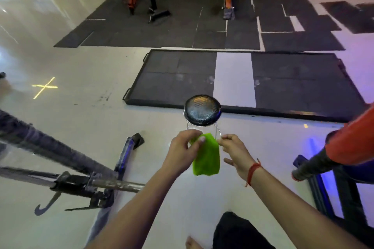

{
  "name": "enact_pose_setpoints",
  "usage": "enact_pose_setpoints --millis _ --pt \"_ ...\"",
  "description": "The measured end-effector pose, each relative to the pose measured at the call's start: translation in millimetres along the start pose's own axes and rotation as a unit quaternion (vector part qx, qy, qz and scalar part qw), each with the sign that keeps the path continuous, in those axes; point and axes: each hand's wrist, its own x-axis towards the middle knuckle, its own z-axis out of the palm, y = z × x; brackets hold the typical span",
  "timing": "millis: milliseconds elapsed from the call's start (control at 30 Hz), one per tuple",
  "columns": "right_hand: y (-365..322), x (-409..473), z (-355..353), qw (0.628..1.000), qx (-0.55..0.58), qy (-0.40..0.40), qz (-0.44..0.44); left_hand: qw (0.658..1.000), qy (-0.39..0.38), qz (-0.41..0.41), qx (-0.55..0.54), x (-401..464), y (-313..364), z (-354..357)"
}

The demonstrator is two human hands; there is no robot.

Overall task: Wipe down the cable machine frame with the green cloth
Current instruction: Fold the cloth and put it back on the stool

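A bright green cloth (206, 156) hangs in front of me at the middle of the view. My left hand (183, 150) pinches its top left corner and my right hand (235, 152) pinches its top right corner, so it dangles between them. The cable machine frame (60, 159), dark metal bars wrapped in plastic film, runs across the lower left, well to the left of the cloth. A steel bar (119, 185) sticks out from it toward my left forearm. Neither hand touches the frame.
A round black stool (202, 110) stands just beyond my hands. A large black floor mat (293, 83) lies behind it. A red padded machine part (352, 145) and dark frame (344, 194) stand at the right. Weight benches sit far back. My foot (192, 243) shows below.
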Motion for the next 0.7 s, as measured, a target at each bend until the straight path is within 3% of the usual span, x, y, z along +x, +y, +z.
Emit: enact_pose_setpoints --millis 167,267,400,567,700 --pt "-26 37 5 0.995 -0.009 -0.086 -0.05 0.987 -0.105 -0.019 -0.122 76 4 -17" --pt "-40 61 6 0.98 -0.083 -0.134 -0.124 0.98 -0.193 0.027 -0.033 123 4 -23" --pt "-61 91 5 0.969 -0.142 -0.087 -0.18 0.95 -0.307 0.041 0.044 189 8 -24" --pt "-84 116 -5 0.969 -0.144 0.011 -0.201 0.87 -0.435 0.08 0.217 273 22 -24" --pt "-112 127 -12 0.976 -0.126 -0.043 -0.17 0.763 -0.55 0.114 0.321 332 41 -12"
